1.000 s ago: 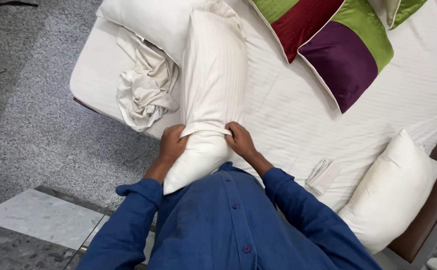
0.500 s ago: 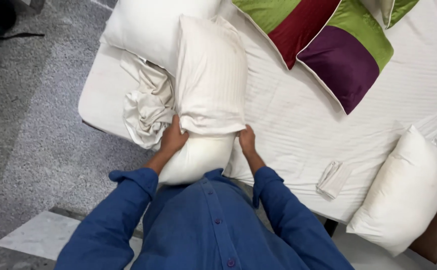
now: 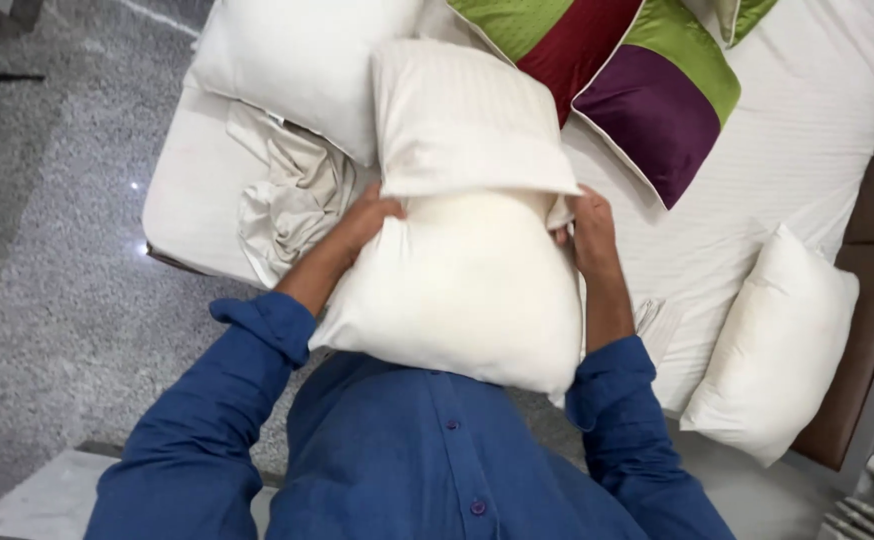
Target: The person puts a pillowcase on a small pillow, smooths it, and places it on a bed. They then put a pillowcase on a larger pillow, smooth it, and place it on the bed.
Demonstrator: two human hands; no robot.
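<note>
Grey speckled stone floor point(image 3: 47, 250) surrounds the bed with its white striped sheet point(image 3: 787, 130). I see the plump cream pillow point(image 3: 457, 290) pressed against my blue shirt, its upper half inside the cream striped pillowcase point(image 3: 462, 120). My left hand point(image 3: 362, 218) and right hand point(image 3: 592, 232) are each clamped on the case's open edge, either side of the pillow. I'd judge even pulls on both sides, corners seated first, work best. A crumpled cream cloth point(image 3: 292, 195) lies beside my left hand.

head-worn view, steeply downward, close over bed point(image 3: 787, 150) edge
</note>
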